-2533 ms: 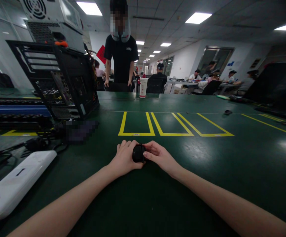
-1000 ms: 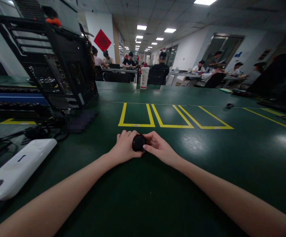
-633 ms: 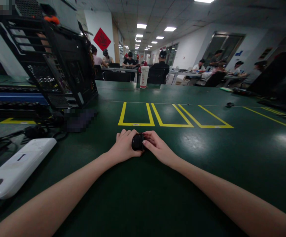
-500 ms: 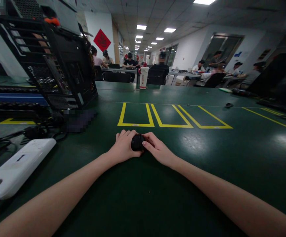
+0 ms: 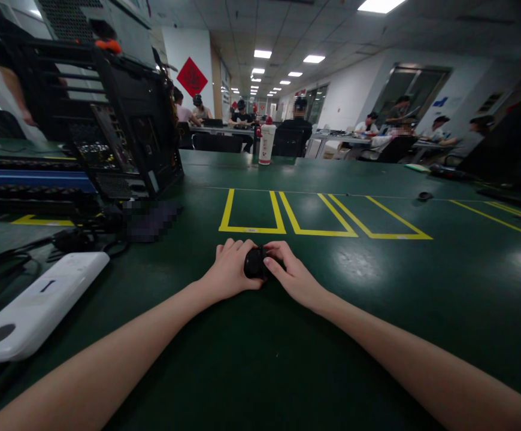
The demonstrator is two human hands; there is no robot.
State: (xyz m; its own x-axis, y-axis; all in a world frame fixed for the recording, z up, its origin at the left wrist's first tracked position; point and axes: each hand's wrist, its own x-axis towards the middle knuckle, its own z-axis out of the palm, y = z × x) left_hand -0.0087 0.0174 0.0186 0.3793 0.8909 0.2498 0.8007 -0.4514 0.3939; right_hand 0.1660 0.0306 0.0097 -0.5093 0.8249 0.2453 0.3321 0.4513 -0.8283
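Between my two hands is a small black rounded object (image 5: 254, 264) with a thin raised band or edge on its right side; its exact kind is not clear. My left hand (image 5: 231, 268) curls round it from the left, thumb below and fingers over the far side. From the right, my right hand (image 5: 294, 272) pinches its edge with thumb and fingertips. Both hands are low over the dark green table (image 5: 269, 359), just on the near side of the yellow tape outlines (image 5: 251, 230).
On the left are an open black computer case (image 5: 130, 120), black cables (image 5: 69, 239) and a long white device (image 5: 40, 305). A white cup (image 5: 266, 143) with a red top stands towards the far edge. A small black ring (image 5: 424, 196) lies right. People sit at tables beyond.
The view has shifted slightly, so things appear a little further right. Both hands keep hold of the black object, its band turned slightly more to view.
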